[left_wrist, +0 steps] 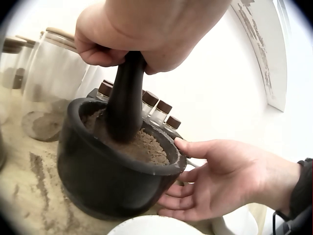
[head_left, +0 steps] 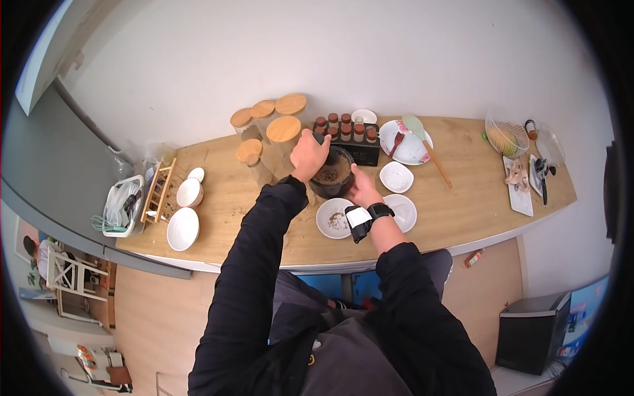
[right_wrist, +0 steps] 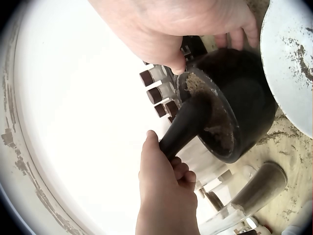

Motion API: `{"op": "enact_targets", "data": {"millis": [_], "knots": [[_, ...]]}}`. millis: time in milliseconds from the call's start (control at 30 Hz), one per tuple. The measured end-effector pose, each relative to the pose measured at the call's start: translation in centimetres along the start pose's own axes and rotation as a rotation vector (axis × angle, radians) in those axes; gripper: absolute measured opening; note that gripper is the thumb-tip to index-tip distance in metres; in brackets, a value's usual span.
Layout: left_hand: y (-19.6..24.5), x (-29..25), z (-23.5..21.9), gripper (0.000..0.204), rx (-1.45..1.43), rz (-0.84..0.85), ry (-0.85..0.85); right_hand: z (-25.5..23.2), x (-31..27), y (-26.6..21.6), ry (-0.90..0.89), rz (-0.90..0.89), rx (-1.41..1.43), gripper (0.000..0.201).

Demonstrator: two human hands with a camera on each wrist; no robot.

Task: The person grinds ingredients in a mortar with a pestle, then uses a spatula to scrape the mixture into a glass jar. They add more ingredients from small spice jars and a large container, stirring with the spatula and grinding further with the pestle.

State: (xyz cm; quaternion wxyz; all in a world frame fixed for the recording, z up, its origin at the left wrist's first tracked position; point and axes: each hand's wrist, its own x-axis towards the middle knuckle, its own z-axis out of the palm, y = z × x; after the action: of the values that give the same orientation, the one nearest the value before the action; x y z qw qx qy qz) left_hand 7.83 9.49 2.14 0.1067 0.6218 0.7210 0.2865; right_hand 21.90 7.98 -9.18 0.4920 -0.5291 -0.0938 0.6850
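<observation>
A dark stone mortar [left_wrist: 107,181] stands on the wooden counter with coarse brown powder [left_wrist: 152,148] inside. My left hand [head_left: 310,156] grips the top of the black pestle [left_wrist: 125,100], whose lower end is down in the powder. At the mortar's right side, my right hand [head_left: 362,187] steadies it, thumb at the rim and fingers along the outer wall, as the right wrist view also shows. Right in front of the mortar is a white bowl [head_left: 326,223] with brown bits in it.
Glass jars with wooden lids [head_left: 284,129] and a black rack of spice bottles [head_left: 360,154] stand behind the mortar. White bowls [head_left: 183,230] are at left. To the right lie a floral plate [head_left: 413,153] with utensils and a white tray [head_left: 522,202]. Powder streaks the counter [left_wrist: 36,196].
</observation>
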Motion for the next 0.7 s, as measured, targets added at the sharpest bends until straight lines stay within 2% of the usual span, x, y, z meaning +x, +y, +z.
{"op": "enact_targets", "data": {"millis": [67,167,267,367,400,467,567,700], "knots": [[0.2,0.0,0.5,0.051,-0.049,0.033,0.01,-0.1,0.4,0.2,0.0,-0.01,0.018,0.034],[0.6,-0.2,0.4,0.051,-0.016,0.111,-0.112,-0.1,0.1,0.1,0.005,-0.024,0.013,0.035],[-0.7,0.5,0.4,0.047,0.079,0.383,-0.225,-0.1,0.2,0.2,0.0,-0.024,0.013,0.035],[-0.6,1.0,-1.3,0.043,0.257,0.606,-0.401,-0.2,0.5,0.4,0.02,-0.033,0.018,0.035],[-0.3,1.1,-1.6,0.041,0.332,0.662,-0.407,-0.1,0.5,0.3,0.03,-0.04,0.018,0.035],[0.2,1.1,-2.2,0.037,0.484,0.77,-0.417,-0.1,0.6,0.2,0.058,-0.036,-0.014,0.035],[0.2,0.5,-1.1,0.034,0.48,0.859,-0.22,-0.4,2.1,0.8,0.061,-0.055,-0.025,0.036],[0.5,-0.1,0.8,0.033,0.4,0.825,-0.123,-0.4,2.1,0.9,0.022,-0.066,0.012,0.036]]}}
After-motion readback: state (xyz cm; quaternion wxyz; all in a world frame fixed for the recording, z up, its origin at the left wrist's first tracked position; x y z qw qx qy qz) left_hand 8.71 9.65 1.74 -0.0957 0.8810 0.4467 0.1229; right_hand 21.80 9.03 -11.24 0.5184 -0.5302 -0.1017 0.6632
